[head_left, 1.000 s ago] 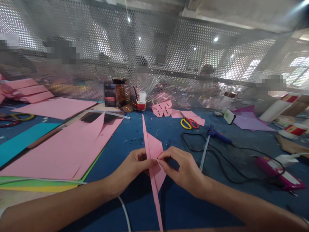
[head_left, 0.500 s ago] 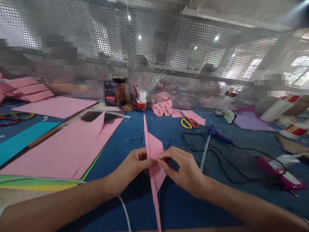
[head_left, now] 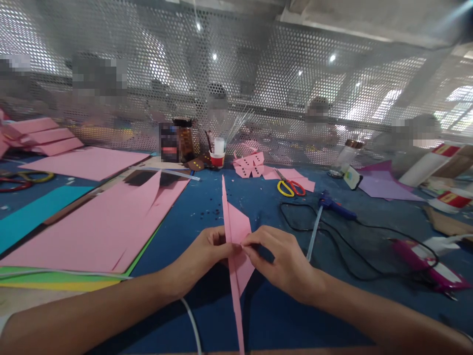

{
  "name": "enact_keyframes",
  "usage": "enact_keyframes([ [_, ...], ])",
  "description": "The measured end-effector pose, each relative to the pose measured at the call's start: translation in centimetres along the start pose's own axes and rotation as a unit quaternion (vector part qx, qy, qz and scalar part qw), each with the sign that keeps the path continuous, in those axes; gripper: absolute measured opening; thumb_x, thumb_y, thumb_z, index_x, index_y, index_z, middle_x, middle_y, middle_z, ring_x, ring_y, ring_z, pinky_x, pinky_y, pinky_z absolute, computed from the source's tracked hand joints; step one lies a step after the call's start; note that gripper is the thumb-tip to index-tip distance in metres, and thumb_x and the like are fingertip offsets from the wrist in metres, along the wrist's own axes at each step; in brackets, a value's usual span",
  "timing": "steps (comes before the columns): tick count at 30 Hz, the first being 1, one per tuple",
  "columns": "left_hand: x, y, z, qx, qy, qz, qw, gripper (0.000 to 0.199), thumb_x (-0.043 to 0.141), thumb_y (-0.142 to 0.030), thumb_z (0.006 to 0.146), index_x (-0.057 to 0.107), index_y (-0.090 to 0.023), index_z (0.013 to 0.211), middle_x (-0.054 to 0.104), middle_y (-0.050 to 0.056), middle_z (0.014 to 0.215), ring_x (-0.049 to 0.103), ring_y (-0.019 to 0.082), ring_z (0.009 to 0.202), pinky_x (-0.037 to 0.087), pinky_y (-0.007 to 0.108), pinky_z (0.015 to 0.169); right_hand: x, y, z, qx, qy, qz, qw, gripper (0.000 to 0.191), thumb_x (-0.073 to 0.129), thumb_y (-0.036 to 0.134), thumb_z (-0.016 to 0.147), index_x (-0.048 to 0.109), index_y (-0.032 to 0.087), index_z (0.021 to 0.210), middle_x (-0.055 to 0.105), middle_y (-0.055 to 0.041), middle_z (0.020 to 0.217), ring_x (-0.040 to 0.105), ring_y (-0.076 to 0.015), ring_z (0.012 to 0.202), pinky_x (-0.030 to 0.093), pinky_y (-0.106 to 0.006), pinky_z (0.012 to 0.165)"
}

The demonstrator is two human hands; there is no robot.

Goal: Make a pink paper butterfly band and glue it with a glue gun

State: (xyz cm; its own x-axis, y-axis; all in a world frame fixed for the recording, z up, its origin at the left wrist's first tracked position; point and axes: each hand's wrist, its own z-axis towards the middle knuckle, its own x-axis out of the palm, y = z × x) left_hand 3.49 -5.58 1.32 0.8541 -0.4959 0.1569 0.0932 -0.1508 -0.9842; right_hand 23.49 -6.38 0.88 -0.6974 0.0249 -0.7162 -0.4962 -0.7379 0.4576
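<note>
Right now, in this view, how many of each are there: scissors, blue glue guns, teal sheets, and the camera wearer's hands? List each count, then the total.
Scissors: 2, one pair beyond the hands, another far left
Blue glue gun: 1
Teal sheet: 1
Hands: 2, left hand and right hand, both at the pink paper
Total: 6

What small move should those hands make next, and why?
Probably the right hand should press lightly where it pinches at the folded pink paper, since the left hand grips that same piece and can brace it.
</note>
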Motion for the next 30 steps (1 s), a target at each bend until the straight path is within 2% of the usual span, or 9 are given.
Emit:
enact_keyframes([
  [6, -0.17, 0.34, 0.01, 0.005, 0.003, 0.011, 1.0, 0.01, 0.064, -0.024, 0.082, 0.067, -0.015, 0.084, 0.067, 0.002, 0.081, 0.058, 0.016, 0.073, 0.044, 0.026, 0.068, -0.17, -0.14, -0.08, -0.019, 0.017, -0.014, 1.0, 0.012, 0.053, 0.019, 0.094, 0.063, 0.022, 0.101, 0.067, -0.002, 0.085, 0.061, -0.0151, 0.077, 0.045, -0.029, 0.072],
  [12, -0.28, 0.31, 0.06, 0.013, 0.006, 0.014, 1.0, 0.009, 0.063, -0.021, 0.081, 0.068, -0.015, 0.086, 0.066, 0.001, 0.08, 0.059, 0.017, 0.076, 0.044, 0.027, 0.073, 0.02, -0.24, -0.2, -0.018, 0.02, -0.031, 0.999, 0.014, 0.053, 0.02, 0.095, 0.061, 0.022, 0.105, 0.069, -0.0026, 0.089, 0.062, -0.0157, 0.078, 0.045, -0.029, 0.074],
  [25, -0.01, 0.04, 0.04, 0.006, 0.003, 0.031, 1.0, 0.018, 0.066, -0.023, 0.078, 0.072, -0.016, 0.094, 0.071, 0.003, 0.086, 0.062, 0.018, 0.08, 0.046, 0.029, 0.076, -0.25, 0.0, 0.07, -0.039, 0.034, -0.033, 0.998, 0.013, 0.051, 0.018, 0.094, 0.061, 0.021, 0.102, 0.067, -0.0025, 0.083, 0.06, -0.0149, 0.073, 0.044, -0.028, 0.068],
  [30, 0.01, -0.03, 0.02, 0.01, 0.004, 0.031, 0.999, 0.017, 0.065, -0.024, 0.079, 0.072, -0.017, 0.092, 0.069, 0.001, 0.083, 0.06, 0.017, 0.076, 0.046, 0.027, 0.073, -0.53, 0.36, -0.05, -0.011, 0.035, -0.007, 0.999, 0.012, 0.054, 0.024, 0.094, 0.061, 0.022, 0.103, 0.067, -0.0015, 0.084, 0.06, -0.0142, 0.072, 0.045, -0.028, 0.07],
])
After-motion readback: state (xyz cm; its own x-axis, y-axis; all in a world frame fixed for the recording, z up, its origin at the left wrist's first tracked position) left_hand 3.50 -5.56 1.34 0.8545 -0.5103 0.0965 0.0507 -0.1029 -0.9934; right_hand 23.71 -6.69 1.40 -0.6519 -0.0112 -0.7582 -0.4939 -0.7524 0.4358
